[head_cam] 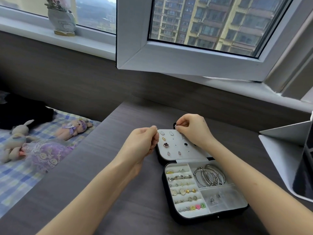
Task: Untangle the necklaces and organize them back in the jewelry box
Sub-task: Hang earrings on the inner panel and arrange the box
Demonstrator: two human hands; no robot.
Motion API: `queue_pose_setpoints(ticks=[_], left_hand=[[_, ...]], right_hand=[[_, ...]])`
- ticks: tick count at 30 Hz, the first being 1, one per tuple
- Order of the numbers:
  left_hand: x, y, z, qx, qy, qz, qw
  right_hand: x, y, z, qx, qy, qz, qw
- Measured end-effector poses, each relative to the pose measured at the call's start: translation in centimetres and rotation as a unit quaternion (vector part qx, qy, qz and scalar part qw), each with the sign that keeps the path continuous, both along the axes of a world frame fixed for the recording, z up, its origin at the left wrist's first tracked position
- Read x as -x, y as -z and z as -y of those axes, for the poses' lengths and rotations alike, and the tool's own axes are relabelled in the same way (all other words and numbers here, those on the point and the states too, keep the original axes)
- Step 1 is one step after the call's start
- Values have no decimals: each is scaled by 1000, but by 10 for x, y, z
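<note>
- Jewelry box [203,218]: on my feed it lies open on the dark wood-grain table [118,192], right of centre, with the black base nearest me and the lid [186,154] folded flat beyond it.
- The lid's pale panel carries several small earrings, among them a dark clover-shaped stud [166,145].
- The base has rows of rings and studs down its left half, a bunch of silver bangles [210,177] in the far right compartment, and a few small pieces in the near right one.
- Necklace [176,126]: I can only make out a small silver end, held above the far edge of the lid. The chain itself is too fine for me to see.
- My right hand [193,131] pinches that silver end between thumb and forefinger.
- My left hand [144,141] is raised just left of the lid, well apart from the right. Its fingers are curled and the thumb presses on the forefinger (a pinch, by the look of it), but I cannot tell whether it holds anything.
- Neither hand touches the box.
- To the left, a plush rabbit [15,138] and a plush bear [72,129] lie on a checked sheet [17,180].
- An open window sash [186,60] hangs over the table's far side.
</note>
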State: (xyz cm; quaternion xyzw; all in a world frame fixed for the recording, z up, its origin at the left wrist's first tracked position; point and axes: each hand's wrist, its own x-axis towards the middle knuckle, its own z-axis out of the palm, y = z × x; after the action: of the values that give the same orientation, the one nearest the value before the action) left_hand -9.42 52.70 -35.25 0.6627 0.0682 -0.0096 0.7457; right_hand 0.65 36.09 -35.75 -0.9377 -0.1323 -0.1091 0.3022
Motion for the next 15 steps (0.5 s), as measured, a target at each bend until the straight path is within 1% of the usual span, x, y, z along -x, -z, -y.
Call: queue_pose_setpoints(ticks=[3,5,7,9,10,12,15], left_hand=[[0,1,1,-19,-1,12,1000],[0,0,1,-52,-12,36,998],[2,-2,1,-97,-45,95,990],[0,-8,2,-153,-92,170,969],[-4,-13,2,-174,-107,190,960],[-20,-26,4,-205,-101,195,954],[-48,-44,17,-282,-46,181,941]], right_hand=[[0,1,-2,-2,-10,1,1000],[3,-3,-1,-13,-13,16,1000],[8,-13,1,-43,-15,42,998],[15,-26,5,-74,-19,66,995],[20,-32,7,-85,-24,78,993],[30,-42,11,-96,-33,104,989],[44,-51,17,-107,-47,123,986]])
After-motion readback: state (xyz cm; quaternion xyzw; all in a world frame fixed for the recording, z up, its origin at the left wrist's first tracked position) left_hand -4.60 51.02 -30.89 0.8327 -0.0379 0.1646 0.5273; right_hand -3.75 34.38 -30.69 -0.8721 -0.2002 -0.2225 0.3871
